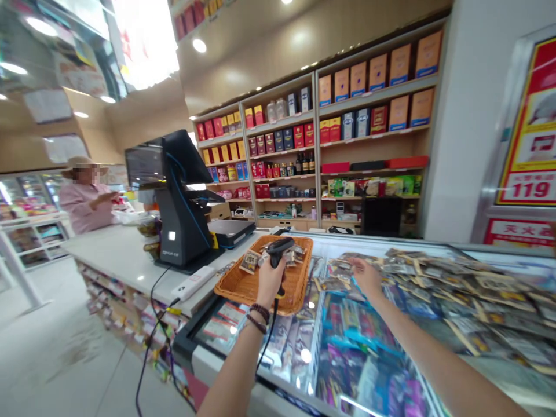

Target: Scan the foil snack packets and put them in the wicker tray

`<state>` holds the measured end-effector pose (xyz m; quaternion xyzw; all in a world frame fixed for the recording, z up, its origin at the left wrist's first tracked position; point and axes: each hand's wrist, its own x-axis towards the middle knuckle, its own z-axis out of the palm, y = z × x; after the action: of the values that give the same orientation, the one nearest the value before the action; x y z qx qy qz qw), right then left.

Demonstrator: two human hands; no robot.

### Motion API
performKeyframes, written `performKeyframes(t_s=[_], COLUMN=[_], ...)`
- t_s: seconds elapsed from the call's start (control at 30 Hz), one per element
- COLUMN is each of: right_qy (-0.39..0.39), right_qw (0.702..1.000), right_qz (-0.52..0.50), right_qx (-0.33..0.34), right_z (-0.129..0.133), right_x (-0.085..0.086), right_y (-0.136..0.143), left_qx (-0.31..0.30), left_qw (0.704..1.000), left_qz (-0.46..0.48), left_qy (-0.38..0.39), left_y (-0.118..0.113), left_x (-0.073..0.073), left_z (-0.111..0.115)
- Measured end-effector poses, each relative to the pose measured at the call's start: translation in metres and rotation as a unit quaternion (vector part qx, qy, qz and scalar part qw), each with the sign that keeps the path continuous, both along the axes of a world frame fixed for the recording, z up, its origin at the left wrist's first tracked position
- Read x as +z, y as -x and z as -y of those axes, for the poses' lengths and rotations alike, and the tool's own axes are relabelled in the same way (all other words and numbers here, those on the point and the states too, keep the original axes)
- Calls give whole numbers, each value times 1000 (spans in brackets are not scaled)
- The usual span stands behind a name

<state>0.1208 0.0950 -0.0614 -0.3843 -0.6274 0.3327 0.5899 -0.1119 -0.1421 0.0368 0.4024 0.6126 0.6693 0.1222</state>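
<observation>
Scanner (pixel 280 245) fills left hand (pixel 270 280); sign (pixel 530 186) reads "119".

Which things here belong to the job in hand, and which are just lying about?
Job:
- black handheld scanner in left hand
- flat brown packets at right hand
- orange-brown wicker basket

Simply around:
- orange rectangular shelf boxes
- red-and-yellow wall sign

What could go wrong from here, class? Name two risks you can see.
The scanner in the left hand has a dangling cable that might snag the basket. The loosely heaped packets beside the right hand could slide if disturbed.
</observation>
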Motion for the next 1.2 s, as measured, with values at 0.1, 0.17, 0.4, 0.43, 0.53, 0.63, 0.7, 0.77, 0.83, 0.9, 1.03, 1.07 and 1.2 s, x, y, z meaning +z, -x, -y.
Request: performKeyframes(t_s=[0.1, 0.17, 0.4, 0.43, 0.53, 0.63, 0.7, 0.77, 0.83, 0.9, 1.03, 1.07, 1.2], right_qy=[-15, -21, 6, 15, 49, 61, 44, 24, 15, 20, 52, 51, 23], right_qw=[998, 994, 991, 989, 972, 946, 938, 938, 939, 940, 960, 967, 982], right_qz=[19, 37, 81, 98, 180, 237, 230, 211, 207, 222, 218, 201, 154], right_qx=[-65, -100, -110, -109, -140, -213, -255, -275, -275, -258, -169, -145, -104], right_z=[3, 5, 11, 11, 13, 12, 9, 5, 2, 2, 8, 11, 17], right_x=[1, 2, 0, -1, -6, -14, -19, -23, -25, -25, -23, -22, -22], right_y=[-67, -104, -156, -152, -134, -111, -101, -96, -96, -99, -103, -103, -101], left_qx=[-65, -100, -142, -140, -136, -143, -143, -139, -138, -140, -146, -149, -150], left_qw=[998, 995, 989, 989, 988, 986, 986, 986, 986, 985, 984, 984, 983], left_qz=[6, 6, 41, 40, 29, 22, 27, 32, 29, 13, -25, -30, -23], left_qy=[-13, -14, 13, 24, 63, 82, 80, 82, 91, 97, 96, 95, 98], left_y=[-33, -55, -117, -124, -137, -142, -144, -145, -146, -147, -147, -147, -146], left_x=[4, 5, -20, -27, -44, -53, -54, -54, -54, -56, -61, -62, -61], left_z=[-14, -23, -53, -56, -61, -61, -61, -60, -61, -62, -64, -65, -64])
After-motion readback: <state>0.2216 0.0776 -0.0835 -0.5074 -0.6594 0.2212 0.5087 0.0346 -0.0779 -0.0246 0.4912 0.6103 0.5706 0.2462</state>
